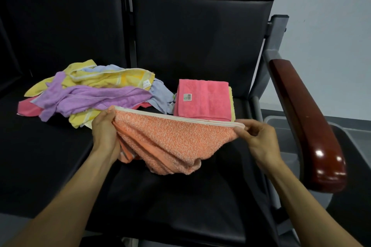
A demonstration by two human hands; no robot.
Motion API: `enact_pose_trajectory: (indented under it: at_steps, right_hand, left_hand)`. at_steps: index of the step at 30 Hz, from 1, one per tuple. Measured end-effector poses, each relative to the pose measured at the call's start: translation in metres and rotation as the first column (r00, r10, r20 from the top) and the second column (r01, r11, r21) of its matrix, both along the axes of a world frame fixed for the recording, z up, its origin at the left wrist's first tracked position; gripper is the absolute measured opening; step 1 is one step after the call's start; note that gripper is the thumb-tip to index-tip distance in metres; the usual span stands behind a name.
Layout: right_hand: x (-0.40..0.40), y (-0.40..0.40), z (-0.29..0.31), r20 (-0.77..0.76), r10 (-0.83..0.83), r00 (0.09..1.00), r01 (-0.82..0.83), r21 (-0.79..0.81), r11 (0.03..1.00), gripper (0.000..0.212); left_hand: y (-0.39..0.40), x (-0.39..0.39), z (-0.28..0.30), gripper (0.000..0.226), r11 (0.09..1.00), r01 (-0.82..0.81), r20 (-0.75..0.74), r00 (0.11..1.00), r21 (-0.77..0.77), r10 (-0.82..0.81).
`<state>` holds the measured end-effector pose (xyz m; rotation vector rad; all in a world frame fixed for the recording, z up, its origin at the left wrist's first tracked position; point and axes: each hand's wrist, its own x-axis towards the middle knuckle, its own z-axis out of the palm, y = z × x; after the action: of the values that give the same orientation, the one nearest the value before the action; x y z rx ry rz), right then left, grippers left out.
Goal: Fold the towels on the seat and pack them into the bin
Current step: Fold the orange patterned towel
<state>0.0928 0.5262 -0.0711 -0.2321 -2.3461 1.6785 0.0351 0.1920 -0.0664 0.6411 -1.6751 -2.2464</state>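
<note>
An orange speckled towel hangs doubled over above the black seat, its white-edged top stretched between my hands. My left hand grips its left corner and my right hand pinches its right corner. Behind it, a folded pink towel with a small label lies on a folded pale yellow one. A loose heap of yellow, purple, light blue and pink towels lies on the seat at the left. The grey bin stands on the floor to the right, partly hidden by the armrest.
A glossy dark red armrest on a grey metal frame runs along the right side of the seat, between the seat and the bin. Black seat backs rise behind. A pale wall is at the right.
</note>
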Motion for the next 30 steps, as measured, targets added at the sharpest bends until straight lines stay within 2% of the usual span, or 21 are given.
enact_pose_trajectory:
  at_steps: [1,4,10,16,20,22,24,26,30]
  right_hand:
    - [0.0,-0.001,0.0,0.002,-0.009,1.0,0.009,0.006,1.0,0.008]
    - [-0.001,-0.002,0.003,-0.029,-0.059,0.998,0.06,0.052,0.997,0.013]
    - [0.013,0.002,0.028,-0.17,-0.191,0.967,0.213,0.121,0.97,0.015]
    - [0.03,-0.002,0.121,-0.302,-0.202,0.932,0.258,0.158,0.953,0.012]
    - [0.035,-0.003,0.187,-0.436,-0.264,0.86,0.35,0.128,0.928,0.011]
    - [0.042,-0.004,0.206,-0.394,-0.165,0.904,0.291,0.284,0.914,0.011]
    - [0.047,-0.002,0.216,-0.35,-0.092,0.932,0.239,0.406,0.882,0.015]
    - [0.048,0.001,0.219,-0.378,-0.146,0.914,0.294,0.372,0.88,0.015]
    - [0.045,0.001,0.218,-0.329,-0.137,0.934,0.254,0.346,0.903,0.014]
  left_hand:
    - [0.0,-0.001,-0.001,0.028,0.999,0.011,-0.007,1.0,-0.036,-0.011]
    - [-0.002,-0.002,-0.002,0.033,0.987,0.033,-0.052,0.998,-0.158,-0.042]
    - [-0.004,0.019,0.019,0.023,0.935,-0.007,-0.132,0.99,-0.355,-0.042]
    - [-0.009,0.042,0.1,0.015,0.829,-0.1,-0.225,0.974,-0.55,-0.031]
    - [-0.018,0.04,0.158,0.018,0.759,-0.055,-0.209,0.972,-0.648,-0.108]
    - [-0.02,0.043,0.179,0.023,0.691,-0.014,-0.162,0.975,-0.722,-0.15]
    - [-0.021,0.047,0.193,0.023,0.668,-0.067,-0.185,0.977,-0.741,-0.107]
    - [-0.022,0.05,0.2,0.02,0.661,-0.153,-0.239,0.97,-0.735,-0.041]
    - [-0.025,0.048,0.201,0.019,0.636,-0.176,-0.263,0.964,-0.751,-0.044]
